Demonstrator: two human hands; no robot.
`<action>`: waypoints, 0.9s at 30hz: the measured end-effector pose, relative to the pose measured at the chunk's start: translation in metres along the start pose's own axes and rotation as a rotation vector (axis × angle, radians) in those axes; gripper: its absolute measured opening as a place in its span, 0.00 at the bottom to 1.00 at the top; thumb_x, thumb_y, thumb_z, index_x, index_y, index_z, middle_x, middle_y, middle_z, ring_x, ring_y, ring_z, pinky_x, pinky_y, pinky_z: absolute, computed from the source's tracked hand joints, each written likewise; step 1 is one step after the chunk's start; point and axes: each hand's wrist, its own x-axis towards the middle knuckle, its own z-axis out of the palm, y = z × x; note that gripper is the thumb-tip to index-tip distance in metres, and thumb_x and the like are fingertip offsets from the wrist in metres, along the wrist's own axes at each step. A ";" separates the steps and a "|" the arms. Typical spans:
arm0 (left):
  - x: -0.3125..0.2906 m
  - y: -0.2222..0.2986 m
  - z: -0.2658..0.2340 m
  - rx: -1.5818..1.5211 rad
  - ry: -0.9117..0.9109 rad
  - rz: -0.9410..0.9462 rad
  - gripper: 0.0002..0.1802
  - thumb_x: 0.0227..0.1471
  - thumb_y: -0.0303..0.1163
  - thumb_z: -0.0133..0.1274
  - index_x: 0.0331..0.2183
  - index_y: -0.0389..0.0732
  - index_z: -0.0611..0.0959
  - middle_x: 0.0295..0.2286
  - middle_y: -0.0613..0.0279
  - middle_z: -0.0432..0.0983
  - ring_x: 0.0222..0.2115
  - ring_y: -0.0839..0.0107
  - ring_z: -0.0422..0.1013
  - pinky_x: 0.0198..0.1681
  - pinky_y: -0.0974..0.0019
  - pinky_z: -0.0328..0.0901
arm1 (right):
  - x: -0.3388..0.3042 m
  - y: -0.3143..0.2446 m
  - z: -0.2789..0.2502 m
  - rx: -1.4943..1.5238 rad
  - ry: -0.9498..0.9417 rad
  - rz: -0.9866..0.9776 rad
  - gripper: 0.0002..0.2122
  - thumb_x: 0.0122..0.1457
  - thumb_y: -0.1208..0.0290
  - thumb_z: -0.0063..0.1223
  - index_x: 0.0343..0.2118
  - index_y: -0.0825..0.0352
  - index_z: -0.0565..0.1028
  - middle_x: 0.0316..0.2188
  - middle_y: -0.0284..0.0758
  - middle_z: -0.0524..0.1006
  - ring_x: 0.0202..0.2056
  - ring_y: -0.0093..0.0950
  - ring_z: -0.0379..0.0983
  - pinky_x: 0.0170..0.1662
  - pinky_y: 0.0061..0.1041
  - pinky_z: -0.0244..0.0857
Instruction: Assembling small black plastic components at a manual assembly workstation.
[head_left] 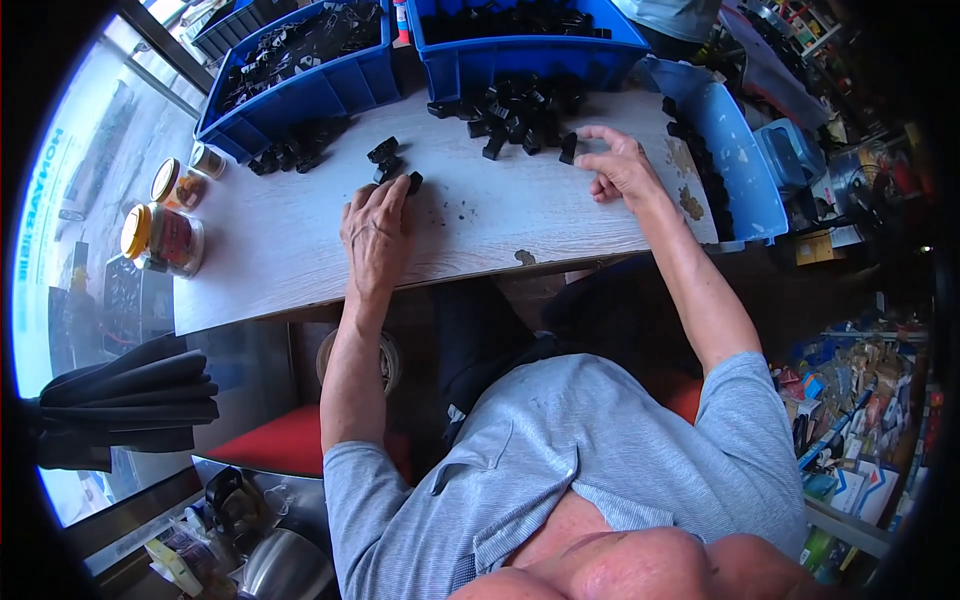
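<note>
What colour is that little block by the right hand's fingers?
The little block is black all over where it shows, best in the head view.

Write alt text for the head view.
Left hand at one small black part, right hand at another, both over a pale table; whether either part is gripped is unclear. More black parts lie piled by two blue bins, with jars at left and a lighter blue bin at right.

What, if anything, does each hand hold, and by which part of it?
It cannot be told: a black piece is at the fingertips of the left hand, another piece near those of the right hand, but no grip shows clearly.
</note>
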 end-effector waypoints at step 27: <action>-0.005 0.013 -0.001 -0.271 0.104 0.001 0.16 0.52 0.23 0.59 0.45 0.41 0.83 0.36 0.53 0.83 0.38 0.55 0.79 0.42 0.59 0.73 | -0.008 -0.005 0.015 -0.155 0.043 0.083 0.25 0.53 0.68 0.66 0.55 0.62 0.73 0.14 0.28 0.70 0.14 0.19 0.70 0.15 0.19 0.66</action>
